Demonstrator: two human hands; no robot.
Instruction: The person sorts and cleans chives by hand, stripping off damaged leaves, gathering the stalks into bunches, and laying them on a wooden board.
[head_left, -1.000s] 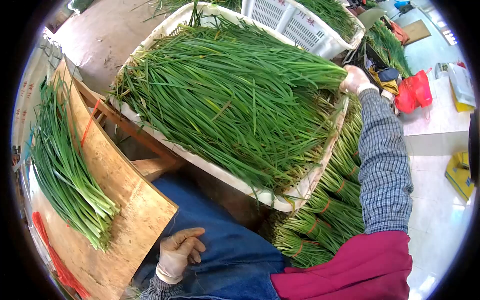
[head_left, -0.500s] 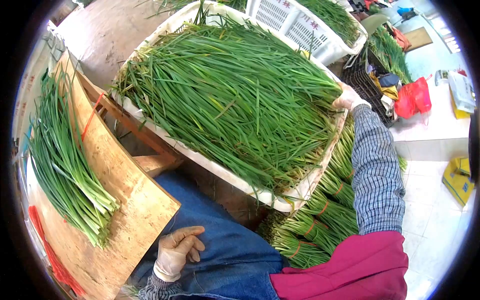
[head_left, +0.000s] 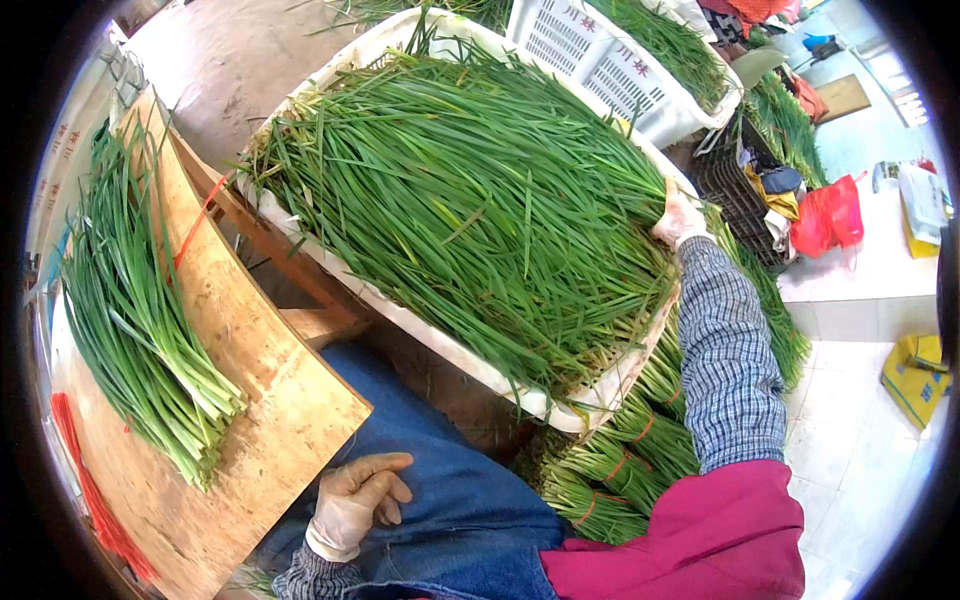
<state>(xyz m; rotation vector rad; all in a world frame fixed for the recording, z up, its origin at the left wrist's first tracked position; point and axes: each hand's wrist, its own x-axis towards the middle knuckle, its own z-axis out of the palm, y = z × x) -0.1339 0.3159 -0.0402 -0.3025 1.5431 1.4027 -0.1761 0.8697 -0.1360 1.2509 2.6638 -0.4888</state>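
Observation:
A large white crate [head_left: 375, 283] stands before me, heaped with long green garlic chives [head_left: 470, 200]. At its right edge my right hand [head_left: 681, 217], in a pale glove, is closed around chives near their stem ends; its fingertips are partly hidden among them. My left hand [head_left: 358, 505], also gloved, rests on my blue-clad lap with fingers loosely bent and apart, holding nothing. To the left, a bunch of chives [head_left: 150, 330] lies on a wooden board [head_left: 290, 415], pale stem ends toward me.
Red ties [head_left: 95, 490] lie along the board's left side, and another red tie [head_left: 200, 225] hangs at its far edge. Chive bundles bound with ties [head_left: 640, 450] lie below the crate. Behind are a white basket [head_left: 600, 65], a black crate [head_left: 735, 185] and a red bag [head_left: 828, 215].
My right hand has shifted slightly left and down along the crate's right edge, still at the chives. The view has moved a little; my left hand stays on my lap.

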